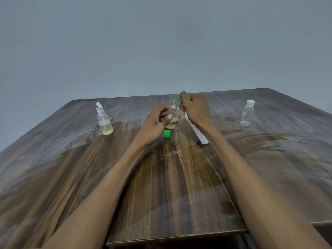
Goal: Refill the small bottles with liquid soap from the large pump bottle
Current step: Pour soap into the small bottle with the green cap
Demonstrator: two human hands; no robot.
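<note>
My left hand (156,121) grips a small clear bottle (173,115) above the table's middle; it is open at the neck and holds a little yellowish soap at the bottom. My right hand (195,109) holds the large white pump bottle (196,131), tilted, with its green nozzle (177,100) at the small bottle's mouth. A green cap (167,134) lies on the table just below the small bottle. At the left stands a clear pump bottle (104,121) part full of yellowish soap. A clear small bottle with a white flip cap (247,113) stands at the right and looks nearly empty.
The wooden table (161,186) has wet smears and droplets (125,121) across its far half. A grey wall rises behind it. The table's near edge runs below my forearms.
</note>
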